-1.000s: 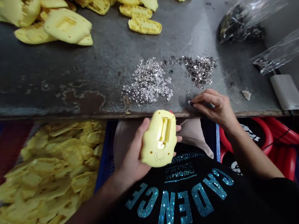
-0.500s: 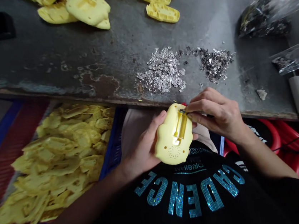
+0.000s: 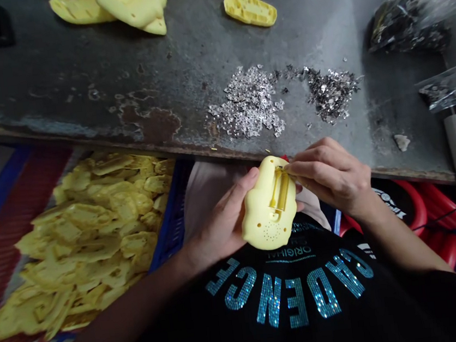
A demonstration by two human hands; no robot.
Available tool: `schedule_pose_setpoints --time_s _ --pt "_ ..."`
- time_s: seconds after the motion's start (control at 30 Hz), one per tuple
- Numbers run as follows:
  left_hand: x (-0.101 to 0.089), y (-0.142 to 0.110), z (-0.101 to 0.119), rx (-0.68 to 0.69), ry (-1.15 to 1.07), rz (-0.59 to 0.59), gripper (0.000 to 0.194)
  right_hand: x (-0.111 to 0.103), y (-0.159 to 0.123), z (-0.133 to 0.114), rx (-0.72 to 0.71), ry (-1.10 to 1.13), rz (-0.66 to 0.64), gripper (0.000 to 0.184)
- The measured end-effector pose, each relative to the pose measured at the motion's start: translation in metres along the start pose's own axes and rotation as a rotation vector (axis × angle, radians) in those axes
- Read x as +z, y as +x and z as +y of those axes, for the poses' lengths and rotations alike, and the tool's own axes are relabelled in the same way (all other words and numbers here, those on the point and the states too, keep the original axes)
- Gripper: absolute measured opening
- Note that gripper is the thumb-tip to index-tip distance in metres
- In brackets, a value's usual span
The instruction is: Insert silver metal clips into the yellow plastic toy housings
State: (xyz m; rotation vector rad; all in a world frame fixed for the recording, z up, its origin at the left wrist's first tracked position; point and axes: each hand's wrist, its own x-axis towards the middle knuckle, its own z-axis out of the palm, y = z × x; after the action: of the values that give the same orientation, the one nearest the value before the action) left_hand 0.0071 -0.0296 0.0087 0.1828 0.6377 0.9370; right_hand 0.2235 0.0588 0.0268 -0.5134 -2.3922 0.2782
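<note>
At lower left, a blue crate (image 3: 168, 222) holds a heap of yellow plastic casings (image 3: 95, 235). At center, the left hand (image 3: 217, 221) grips a yellow plastic casing (image 3: 267, 205) in curled fingers (image 3: 238, 189). The right hand (image 3: 329, 176) pinches something too small to tell against the casing's slot. Above, silver metal bits (image 3: 249, 102) lie on the grey metal surface (image 3: 78, 89); a clear plastic bag (image 3: 404, 22) lies at upper right.

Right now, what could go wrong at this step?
The right hand pinches a tiny part, too small to identify, at the slot of the yellow plastic casing; it could slip and drop into the lap. The loose silvery metal flakes lie near the table edge, with specks close to it, so a bump might scatter them.
</note>
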Motion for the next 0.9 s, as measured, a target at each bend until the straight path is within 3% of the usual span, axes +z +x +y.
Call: schedule_pose_setpoints --time_s 0.33,0.57,0.63,0.73,0.83,0.9 --pt "0.005 0.0 -0.001 0.005 0.028 0.087 0.064 0.005 -0.012 -0.002 -0.063 -0.038 0.039 0.034" --pt "0.004 0.0 -0.004 0.033 0.049 0.105 0.063 0.004 -0.016 -0.008 0.08 -0.003 0.092 0.031" --pt "0.004 0.0 -0.006 0.094 0.076 0.124 0.056 -0.001 -0.009 -0.008 0.203 0.096 0.056 0.024" --pt "0.004 -0.002 -0.01 0.263 0.207 0.161 0.047 -0.01 0.004 -0.005 0.346 0.266 -0.1 0.022" --pt "0.0 -0.007 -0.012 0.367 0.36 0.184 0.055 -0.014 0.014 -0.002 0.352 0.336 -0.209 0.02" --pt "-0.004 -0.012 -0.011 0.366 0.426 0.175 0.059 -0.013 0.014 -0.001 0.357 0.354 -0.188 0.018"
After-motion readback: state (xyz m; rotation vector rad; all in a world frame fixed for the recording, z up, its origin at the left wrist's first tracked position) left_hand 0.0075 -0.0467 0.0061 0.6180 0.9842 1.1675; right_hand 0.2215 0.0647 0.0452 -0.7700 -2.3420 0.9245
